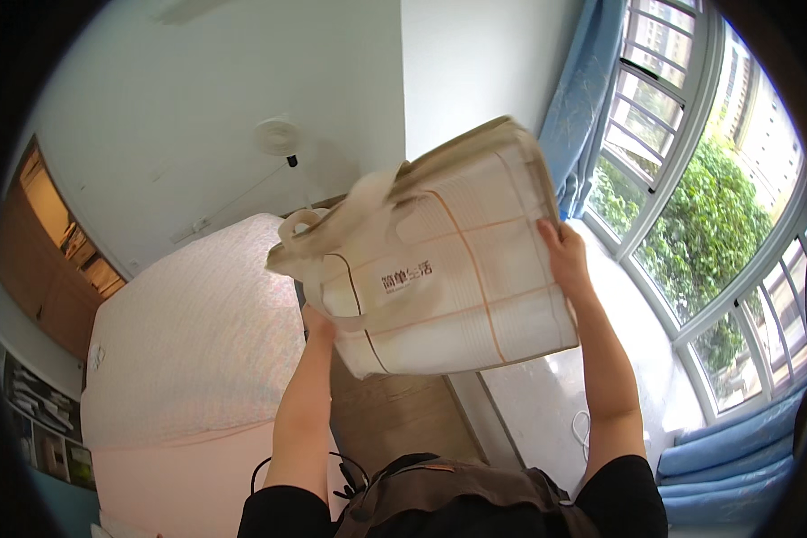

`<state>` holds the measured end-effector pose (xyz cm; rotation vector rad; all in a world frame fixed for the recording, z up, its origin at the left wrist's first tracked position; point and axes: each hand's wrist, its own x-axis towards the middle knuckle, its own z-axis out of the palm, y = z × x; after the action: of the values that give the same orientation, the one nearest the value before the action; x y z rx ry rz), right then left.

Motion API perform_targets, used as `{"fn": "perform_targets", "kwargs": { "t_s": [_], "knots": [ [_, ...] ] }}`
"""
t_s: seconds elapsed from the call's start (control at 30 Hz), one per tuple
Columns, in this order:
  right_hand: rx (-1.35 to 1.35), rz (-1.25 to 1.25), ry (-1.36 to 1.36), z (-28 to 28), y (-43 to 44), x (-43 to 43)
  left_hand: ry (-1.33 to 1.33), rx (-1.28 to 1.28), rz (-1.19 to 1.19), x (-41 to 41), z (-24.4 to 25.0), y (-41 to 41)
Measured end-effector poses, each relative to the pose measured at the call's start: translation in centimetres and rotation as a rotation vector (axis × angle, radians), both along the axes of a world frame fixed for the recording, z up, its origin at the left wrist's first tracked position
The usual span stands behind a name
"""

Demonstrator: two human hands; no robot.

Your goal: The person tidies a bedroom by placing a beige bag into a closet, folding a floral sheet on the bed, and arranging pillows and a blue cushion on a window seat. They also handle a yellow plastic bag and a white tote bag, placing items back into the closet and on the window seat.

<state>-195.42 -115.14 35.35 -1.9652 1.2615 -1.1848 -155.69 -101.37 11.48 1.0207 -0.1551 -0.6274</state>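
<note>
A large off-white fabric storage bag (444, 269) with an orange and brown checked pattern, cloth handles and printed writing is held up in the air, tilted. My left hand (319, 321) grips its left side near a dangling handle; some of the fingers are hidden by the bag. On the right side edge, my right hand (565, 259) has its thumb on the front face and its fingers behind the bag. Part of the bag and its handles is blurred.
To the left lies a bed with a pink cover (195, 350). A wide pale windowsill (545, 403) with a white cable runs along the right, below windows and blue curtains (578, 107). Wooden floor (397, 417) shows between bed and sill. A white fan (277, 136) stands near the wall.
</note>
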Motion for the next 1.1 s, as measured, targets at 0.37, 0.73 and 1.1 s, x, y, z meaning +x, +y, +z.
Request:
{"fn": "perform_targets", "kwargs": {
  "t_s": [0.37,0.73,1.1],
  "knots": [
    [0.247,-0.086,0.057,-18.1,0.3,-4.1,-0.113,0.365,-0.359,0.1,2.2,6.5],
    [0.307,-0.252,-0.085,-17.8,1.2,-11.3,-0.233,0.130,-0.760,-5.0,5.5,3.1],
    [0.438,-0.359,-0.163,-22.7,-3.5,-17.8,-0.374,0.115,-0.972,-10.8,4.2,-7.3]
  ]
}}
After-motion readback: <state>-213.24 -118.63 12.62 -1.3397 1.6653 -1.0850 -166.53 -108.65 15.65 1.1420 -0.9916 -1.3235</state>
